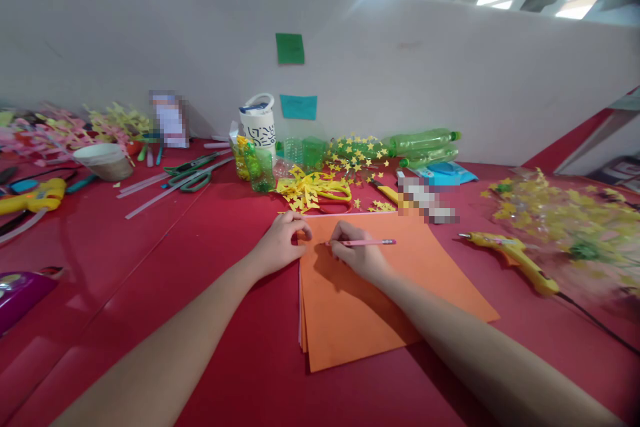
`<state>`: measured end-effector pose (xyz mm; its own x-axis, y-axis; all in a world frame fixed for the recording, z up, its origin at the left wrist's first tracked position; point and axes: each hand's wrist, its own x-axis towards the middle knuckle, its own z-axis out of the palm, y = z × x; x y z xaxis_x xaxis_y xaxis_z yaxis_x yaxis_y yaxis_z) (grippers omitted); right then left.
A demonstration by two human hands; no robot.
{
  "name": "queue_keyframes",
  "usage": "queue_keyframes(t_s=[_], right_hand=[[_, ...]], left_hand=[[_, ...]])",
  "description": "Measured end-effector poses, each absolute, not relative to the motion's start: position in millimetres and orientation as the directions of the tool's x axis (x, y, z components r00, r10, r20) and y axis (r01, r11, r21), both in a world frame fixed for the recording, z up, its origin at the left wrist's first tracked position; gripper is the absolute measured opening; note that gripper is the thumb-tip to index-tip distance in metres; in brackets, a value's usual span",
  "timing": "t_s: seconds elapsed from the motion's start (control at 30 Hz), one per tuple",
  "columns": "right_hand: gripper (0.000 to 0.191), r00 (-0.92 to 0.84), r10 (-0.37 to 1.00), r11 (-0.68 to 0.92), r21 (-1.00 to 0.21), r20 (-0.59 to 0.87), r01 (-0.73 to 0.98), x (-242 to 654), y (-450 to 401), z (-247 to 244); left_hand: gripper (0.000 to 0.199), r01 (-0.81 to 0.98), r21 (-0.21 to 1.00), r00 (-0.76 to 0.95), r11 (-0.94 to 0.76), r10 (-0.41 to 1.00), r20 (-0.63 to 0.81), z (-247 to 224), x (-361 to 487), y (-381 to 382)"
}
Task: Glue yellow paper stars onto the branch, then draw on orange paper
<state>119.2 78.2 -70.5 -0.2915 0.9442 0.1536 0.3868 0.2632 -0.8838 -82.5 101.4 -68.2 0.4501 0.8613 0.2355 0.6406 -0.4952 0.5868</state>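
Several sheets of orange paper [370, 307] lie stacked on the red table, with a paler sheet showing along the left edge. In my right hand [361, 255] is a pink pencil [374, 241], its eraser end pointing right and its tip over the upper left of the top sheet. The tip itself is mostly hidden by my fingers. My left hand [283, 243] rests on the upper left edge of the stack, thumb and fingers apart and bent, with nothing held between them.
Yellow paper stars [300, 190], scissors with yellow handles [337, 195] and green bottles [423, 141] lie behind the paper. A yellow glue gun [515, 257] with a cord is at right. Green-handled scissors [193, 177], a cup [104, 161] and another yellow glue gun [37, 198] are at left.
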Motion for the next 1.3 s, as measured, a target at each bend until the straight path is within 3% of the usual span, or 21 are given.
queue_keyframes(t_s=[0.63, 0.93, 1.1, 1.3], right_hand=[[0.007, -0.341, 0.927, 0.287, -0.878, 0.155, 0.382, 118, 77, -67], [0.014, -0.247, 0.968, 0.066, -0.993, 0.040, 0.098, 119, 76, -49], [0.006, -0.303, 0.950, -0.016, -0.980, -0.077, 0.198, 123, 69, -22], [0.005, -0.390, 0.920, 0.050, -0.973, -0.043, 0.225, 126, 65, -43]], left_hand=[[0.016, 0.643, 0.579, 0.455, -0.501, 0.858, 0.238, -68, -82, 102], [0.016, 0.642, 0.584, 0.462, -0.497, 0.858, 0.222, -65, -82, 101], [0.017, 0.648, 0.589, 0.457, -0.484, 0.865, 0.208, -66, -82, 101], [0.019, 0.650, 0.588, 0.450, -0.482, 0.867, 0.213, -68, -82, 100]])
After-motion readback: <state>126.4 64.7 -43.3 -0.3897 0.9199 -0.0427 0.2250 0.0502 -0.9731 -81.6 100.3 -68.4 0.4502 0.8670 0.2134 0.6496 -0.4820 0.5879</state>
